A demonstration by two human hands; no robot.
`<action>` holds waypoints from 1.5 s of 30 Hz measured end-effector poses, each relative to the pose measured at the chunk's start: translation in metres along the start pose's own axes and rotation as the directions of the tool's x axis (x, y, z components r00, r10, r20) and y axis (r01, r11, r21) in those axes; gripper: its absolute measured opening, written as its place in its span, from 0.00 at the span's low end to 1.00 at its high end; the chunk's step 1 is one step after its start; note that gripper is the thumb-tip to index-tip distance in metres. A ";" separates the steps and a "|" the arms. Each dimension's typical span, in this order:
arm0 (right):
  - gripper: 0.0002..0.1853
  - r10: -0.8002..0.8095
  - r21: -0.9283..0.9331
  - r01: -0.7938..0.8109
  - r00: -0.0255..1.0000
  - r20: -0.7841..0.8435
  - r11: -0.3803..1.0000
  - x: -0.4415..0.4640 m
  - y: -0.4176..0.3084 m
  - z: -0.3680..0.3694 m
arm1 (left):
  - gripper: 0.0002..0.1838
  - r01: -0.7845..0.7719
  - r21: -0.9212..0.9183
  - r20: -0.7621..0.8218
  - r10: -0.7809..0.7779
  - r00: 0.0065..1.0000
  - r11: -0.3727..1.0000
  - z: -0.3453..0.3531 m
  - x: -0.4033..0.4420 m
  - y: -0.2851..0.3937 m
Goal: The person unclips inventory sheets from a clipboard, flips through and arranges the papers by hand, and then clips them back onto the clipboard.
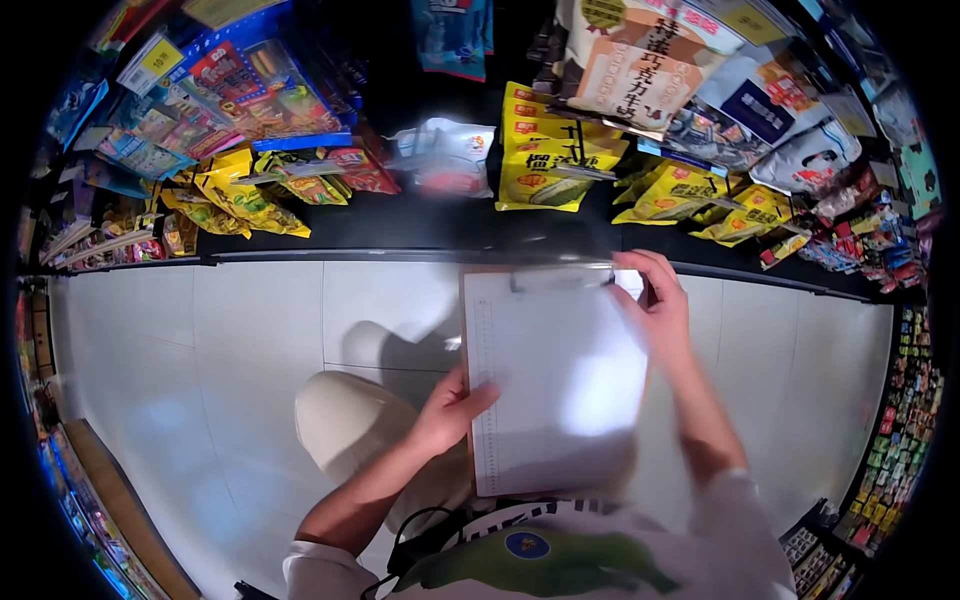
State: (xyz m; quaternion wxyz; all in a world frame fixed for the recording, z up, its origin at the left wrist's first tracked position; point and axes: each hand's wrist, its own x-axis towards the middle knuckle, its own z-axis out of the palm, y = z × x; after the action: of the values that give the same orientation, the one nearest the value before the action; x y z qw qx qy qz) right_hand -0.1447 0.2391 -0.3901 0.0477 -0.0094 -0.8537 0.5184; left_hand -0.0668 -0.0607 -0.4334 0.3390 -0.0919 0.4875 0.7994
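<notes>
A clipboard [466, 375] with a sheet of paper [540, 400] on it lies in front of my body. My left hand [452, 410] grips its left edge, the thumb over the paper and the fingers underneath. At the upper right corner, my right hand [655, 308] closes round the board beside the metal clip [562, 278]. The paper carries a ruled column of small marks along its left side; a bright glare washes out its right half, so any writing there cannot be read.
Ahead is a dark shelf [420, 228] with hanging yellow snack bags [545, 160], a white pouch [445, 155] and a large chocolate-milk bag [645, 65]. Colourful packets [890, 440] line the right side. Pale floor tiles [250, 330] lie below, near my bent knee [345, 415].
</notes>
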 end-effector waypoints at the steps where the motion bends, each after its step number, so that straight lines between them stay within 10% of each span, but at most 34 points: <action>1: 0.25 -0.015 0.003 0.015 1.000 0.001 1.000 0.000 -0.002 0.007 | 0.14 -0.005 -0.003 -0.010 0.005 1.000 1.000 0.001 0.001 -0.001; 9: 0.21 0.017 0.476 -0.078 0.991 0.132 0.876 0.011 -0.012 0.055 | 0.17 -0.118 -0.044 -0.237 0.104 0.966 0.992 -0.026 -0.056 -0.011; 12: 0.15 0.209 0.752 -0.377 0.926 0.314 0.540 0.039 0.023 0.073 | 0.20 -0.253 0.021 -0.455 0.234 0.859 0.967 -0.046 -0.094 0.002; 15: 0.14 0.209 0.527 -0.337 0.935 0.288 0.781 0.064 0.119 0.103 | 0.23 -0.414 0.074 -0.665 0.355 0.657 0.907 -0.091 -0.156 0.000; 17: 0.12 0.312 -0.126 -0.291 0.926 0.215 0.949 0.071 0.158 0.120 | 0.26 -0.452 0.139 -0.785 0.377 0.492 0.881 -0.119 -0.208 0.004; 18: 0.12 0.311 -0.130 -0.288 0.924 0.221 0.949 0.076 0.171 0.124 | 0.28 -0.460 0.134 -0.840 0.347 0.418 0.878 -0.127 -0.230 0.005; 20: 0.12 -0.212 -0.470 0.341 0.928 0.305 0.814 0.081 0.190 0.135 | 0.29 -0.555 0.077 -0.895 0.303 0.329 0.828 -0.128 -0.248 0.011; 25: 0.12 -0.214 -0.554 0.460 0.867 0.451 0.694 0.106 0.201 0.164 | 0.34 -0.578 0.161 -0.935 0.310 0.170 0.800 -0.144 -0.281 0.006; 33: 0.12 0.001 -0.609 0.500 0.772 0.635 0.616 0.134 0.209 0.176 | 0.31 -0.701 0.070 -0.945 0.272 0.182 0.709 -0.157 -0.263 0.012; 40: 0.11 0.230 -0.724 0.149 0.889 0.396 0.673 0.100 0.180 0.122 | 0.26 -0.680 0.129 -0.882 0.397 0.255 0.722 -0.159 -0.257 0.056; 45: 0.12 0.099 -0.259 -0.029 0.960 0.260 0.966 0.010 0.054 0.042 | 0.28 -0.643 0.075 -0.844 0.392 0.366 0.762 -0.100 -0.304 0.152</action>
State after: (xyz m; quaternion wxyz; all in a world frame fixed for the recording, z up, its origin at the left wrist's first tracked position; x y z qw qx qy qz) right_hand -0.1602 0.2278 -0.4560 -0.0880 0.0278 -0.9104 0.4034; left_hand 0.0479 -0.3275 -0.2304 -0.2164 -0.3375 0.4766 0.7824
